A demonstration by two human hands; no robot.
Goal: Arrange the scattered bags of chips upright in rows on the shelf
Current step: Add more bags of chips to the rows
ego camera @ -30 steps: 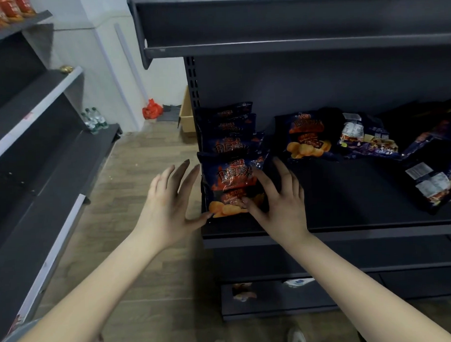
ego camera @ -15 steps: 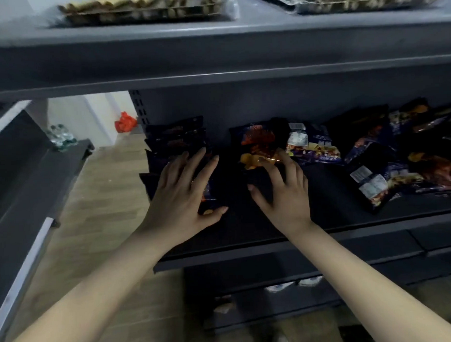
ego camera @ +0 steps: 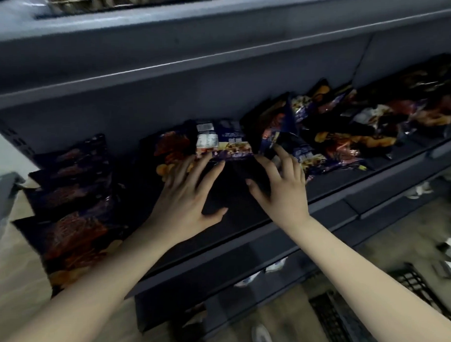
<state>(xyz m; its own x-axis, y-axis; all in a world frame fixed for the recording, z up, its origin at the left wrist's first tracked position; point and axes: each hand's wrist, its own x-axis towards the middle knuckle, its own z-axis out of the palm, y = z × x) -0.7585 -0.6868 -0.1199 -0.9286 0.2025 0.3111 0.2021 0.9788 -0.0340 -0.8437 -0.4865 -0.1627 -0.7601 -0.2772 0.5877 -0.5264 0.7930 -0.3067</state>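
Both hands are open with the fingers spread, and neither holds anything. The left hand (ego camera: 187,200) lies palm down over the shelf (ego camera: 235,188). Its fingertips (ego camera: 191,163) reach the near edge of the purple bag (ego camera: 226,145), which lies flat with a white label up, and the red bag (ego camera: 170,155) just left of it. The right hand (ego camera: 281,192) lies just right of the purple bag, its forefinger against a tilted blue bag (ego camera: 274,132). The picture is too blurred to tell how firmly either hand presses.

Further right of the purple bag the loose bags (ego camera: 358,135) lie heaped on each other along the back of the shelf. Well left of it a row of bags (ego camera: 72,201) stands upright, front to back.

In front of the purple bag, between the two hands, the shelf shows bare dark board out to its front edge. The upper shelf (ego camera: 164,47) hangs low above it. Below are a lower shelf, a black crate (ego camera: 352,309) on the floor and a shoe (ego camera: 261,336).
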